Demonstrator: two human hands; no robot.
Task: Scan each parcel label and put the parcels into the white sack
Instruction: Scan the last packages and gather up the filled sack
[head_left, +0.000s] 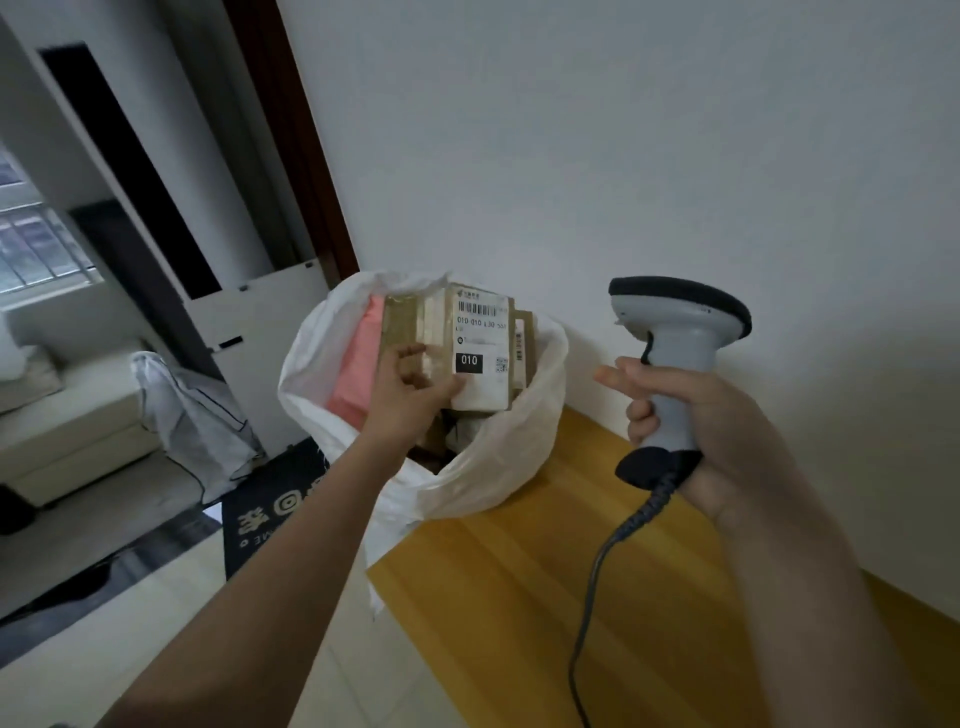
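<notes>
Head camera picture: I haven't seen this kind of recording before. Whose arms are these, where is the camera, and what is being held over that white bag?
There is no machine here. A person wears a wide-angle camera on the head, looking forward and down, so the two bare arms reaching in from the bottom are their own.

The left hand grips a taped brown parcel with a white barcode label facing the camera, at the open mouth of the white sack. Other parcels, one of them pink, are already in the sack.

The right hand grips a grey handheld scanner by its handle; a dark cable hangs down from it.

The sack stands at the edge of a yellow wooden surface beside a white wall.
</notes>
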